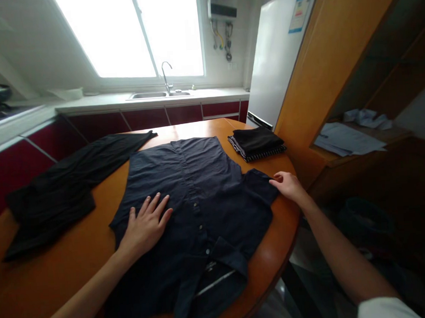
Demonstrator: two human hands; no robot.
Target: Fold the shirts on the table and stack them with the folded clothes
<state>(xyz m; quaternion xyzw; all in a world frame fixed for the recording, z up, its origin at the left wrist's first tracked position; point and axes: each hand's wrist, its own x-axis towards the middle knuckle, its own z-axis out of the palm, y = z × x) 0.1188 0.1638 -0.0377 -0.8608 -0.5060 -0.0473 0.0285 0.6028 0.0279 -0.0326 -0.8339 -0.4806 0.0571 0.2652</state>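
A dark navy short-sleeved button shirt [200, 188] lies spread face up on a round wooden table [103, 193], collar toward me. My left hand [146, 224] rests flat on the shirt's left side, fingers stretched out. My right hand [288, 184] is at the tip of the shirt's right sleeve, fingers curled and pinching the sleeve edge near the table's right rim.
A black garment [60, 186] lies spread on the table's left side. A folded stack of dark clothes [257, 143] sits at the back right. Behind are a counter with a sink [155, 94], a white fridge [278, 60] and a wooden shelf with papers [347, 140].
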